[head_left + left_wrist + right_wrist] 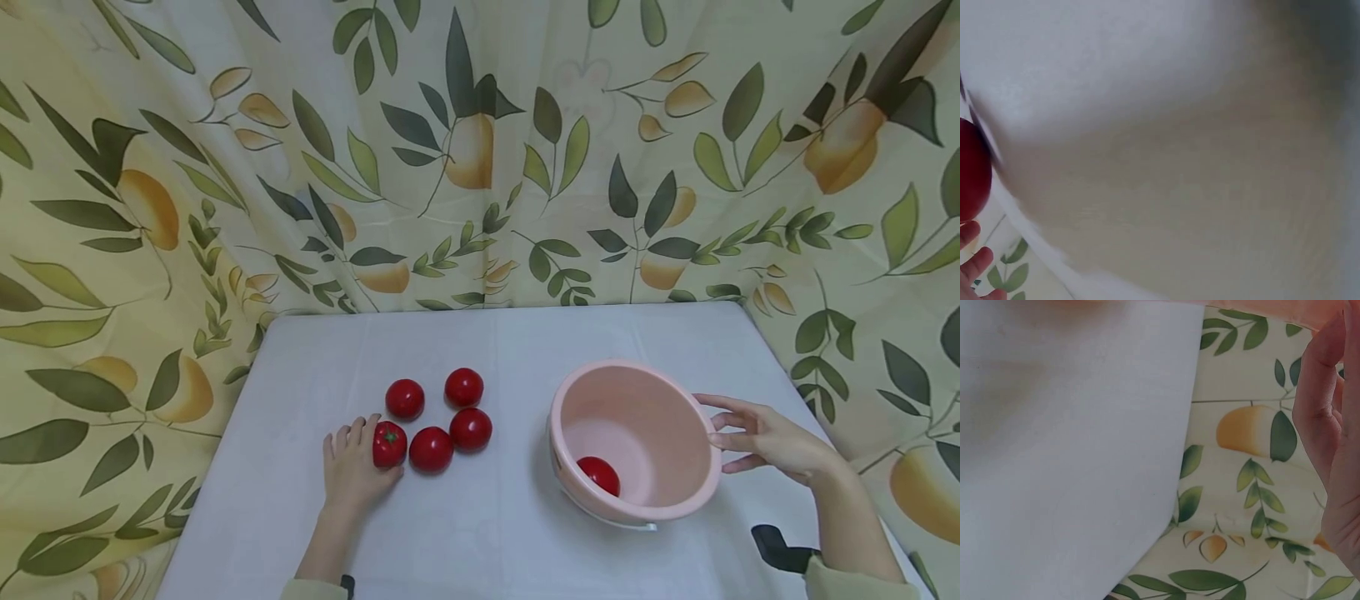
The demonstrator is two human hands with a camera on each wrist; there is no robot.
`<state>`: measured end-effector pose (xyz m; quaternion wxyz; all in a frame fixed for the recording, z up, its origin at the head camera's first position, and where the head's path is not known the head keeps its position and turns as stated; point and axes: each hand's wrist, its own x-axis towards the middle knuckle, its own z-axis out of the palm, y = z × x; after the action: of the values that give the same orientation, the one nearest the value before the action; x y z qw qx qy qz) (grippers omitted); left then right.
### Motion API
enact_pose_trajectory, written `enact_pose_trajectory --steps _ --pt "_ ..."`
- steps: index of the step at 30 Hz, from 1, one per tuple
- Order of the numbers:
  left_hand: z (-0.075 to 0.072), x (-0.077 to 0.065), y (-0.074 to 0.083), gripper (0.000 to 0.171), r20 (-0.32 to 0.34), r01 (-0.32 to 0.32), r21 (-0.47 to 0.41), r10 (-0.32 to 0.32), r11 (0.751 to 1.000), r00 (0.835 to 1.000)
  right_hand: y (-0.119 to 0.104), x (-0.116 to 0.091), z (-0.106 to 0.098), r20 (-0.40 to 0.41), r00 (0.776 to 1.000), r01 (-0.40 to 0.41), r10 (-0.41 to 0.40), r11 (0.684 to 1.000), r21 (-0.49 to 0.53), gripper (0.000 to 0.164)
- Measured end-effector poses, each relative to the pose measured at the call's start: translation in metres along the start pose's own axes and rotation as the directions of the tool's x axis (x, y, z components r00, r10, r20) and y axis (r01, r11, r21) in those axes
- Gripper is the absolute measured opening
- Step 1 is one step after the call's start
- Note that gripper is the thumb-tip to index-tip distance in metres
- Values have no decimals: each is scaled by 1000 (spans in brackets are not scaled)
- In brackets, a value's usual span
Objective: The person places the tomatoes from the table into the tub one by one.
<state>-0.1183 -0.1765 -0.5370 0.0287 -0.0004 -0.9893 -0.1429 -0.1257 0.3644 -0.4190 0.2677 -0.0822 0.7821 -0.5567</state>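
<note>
My left hand [356, 471] lies around the left side of a shiny red tomato [390, 444] with a green stem mark, thumb along its near side. In the left wrist view the tomato [972, 172] is cut off by the left edge, fingertips just below it. Right beside it, several more red tomatoes [431, 451] form a loose group on the table. With spread fingers, my right hand [772, 437] touches the right rim of a pink bucket [637, 372]. One red tomato [600, 475] lies inside the bucket, against its near left wall.
A white cloth covers the table [465, 533]. The bucket's pale handle [615, 523] hangs down on its near side. Behind and at both sides hangs a curtain [480, 233] printed with leaves and fruit. A dark strap end [780, 550] sticks out beside my right sleeve.
</note>
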Motion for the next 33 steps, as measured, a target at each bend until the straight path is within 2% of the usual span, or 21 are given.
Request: enact_pose_trajectory --steps 14,22,28,33 --pt "10 -1 -9 85 -47 8 -14 -9 1000 999 0 -1 1 1 1000 21 -21 1000 9 53" --pt "9 -3 -12 76 -128 32 -25 -35 999 991 -2 0 3 -10 1000 10 -10 1000 18 52" --pt "-3 3 -3 77 -175 12 -53 -21 999 984 -2 -1 3 -21 1000 1 0 1000 7 53" --pt "-24 15 17 82 -170 -51 -19 47 999 984 -2 -1 3 -20 1000 3 -3 1000 4 53"
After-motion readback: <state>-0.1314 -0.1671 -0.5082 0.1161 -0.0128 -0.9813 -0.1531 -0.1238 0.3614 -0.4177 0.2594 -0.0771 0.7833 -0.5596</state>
